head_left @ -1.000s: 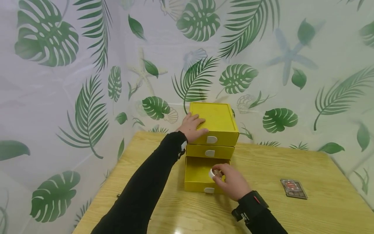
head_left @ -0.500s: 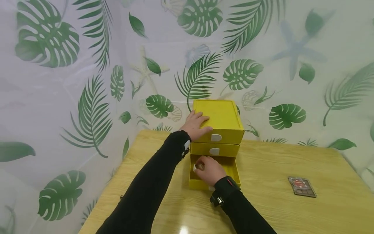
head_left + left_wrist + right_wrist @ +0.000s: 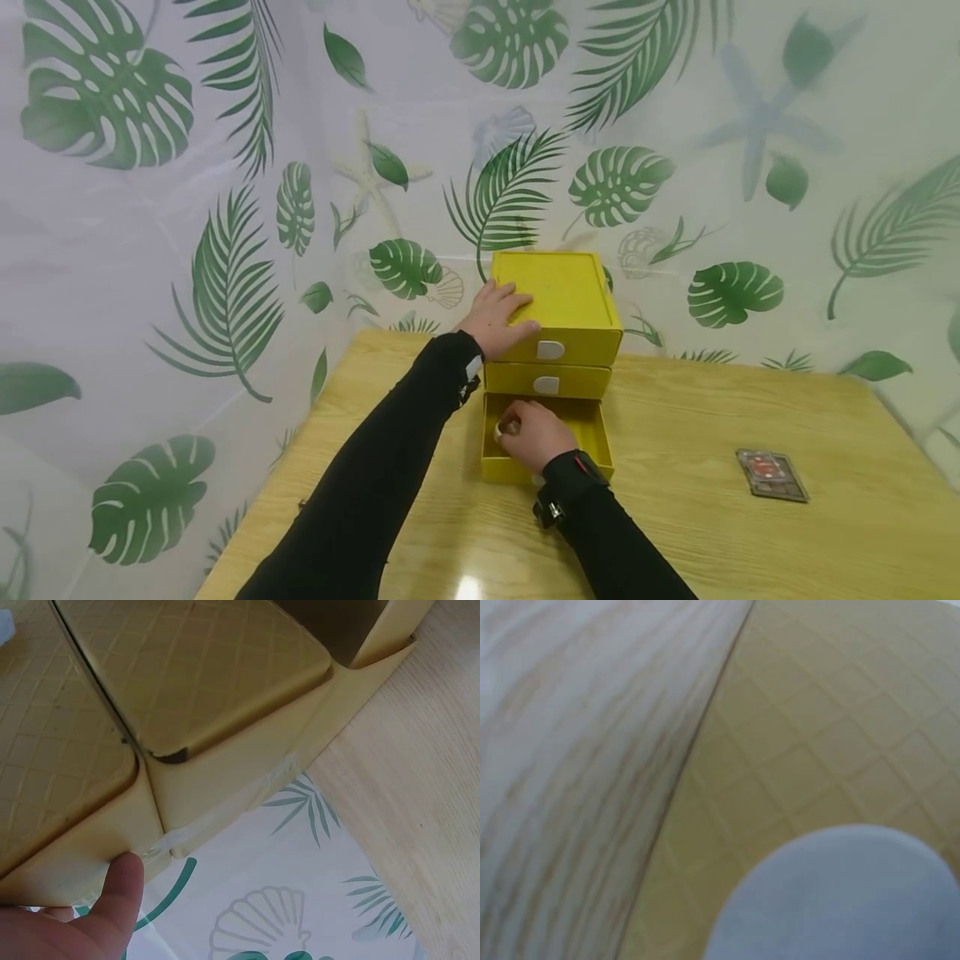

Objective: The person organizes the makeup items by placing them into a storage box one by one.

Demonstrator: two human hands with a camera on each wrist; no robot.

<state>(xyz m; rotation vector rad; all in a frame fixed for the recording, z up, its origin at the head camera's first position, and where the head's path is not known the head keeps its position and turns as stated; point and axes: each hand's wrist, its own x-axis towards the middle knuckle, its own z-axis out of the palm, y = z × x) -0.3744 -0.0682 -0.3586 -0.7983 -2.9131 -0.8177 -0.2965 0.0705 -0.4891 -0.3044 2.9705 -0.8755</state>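
A yellow three-drawer box (image 3: 558, 287) stands on the table, its bottom drawer (image 3: 597, 433) pulled out. My left hand (image 3: 495, 321) rests on the box's upper left corner, fingers spread over the top; the thumb (image 3: 120, 896) presses its side in the left wrist view. Inside the bottom drawer, toward its left side, my right hand (image 3: 538, 435) pinches a small round item with a white rim (image 3: 498, 432), mostly hidden by the fingers. The right wrist view shows the quilted drawer front (image 3: 780, 742) and its white pull tab (image 3: 847, 900).
To the right on the wooden table (image 3: 675, 517) lies a flat dark case with a red patch (image 3: 772, 475). Leaf-patterned sheeting (image 3: 622, 187) covers the walls behind and to the left. The upper two drawers, with white tabs (image 3: 550, 349), are closed.
My right hand has carried the small round item leftward, from the drawer's front right over to its left part, and hardly moves since. The left hand stays on the box.
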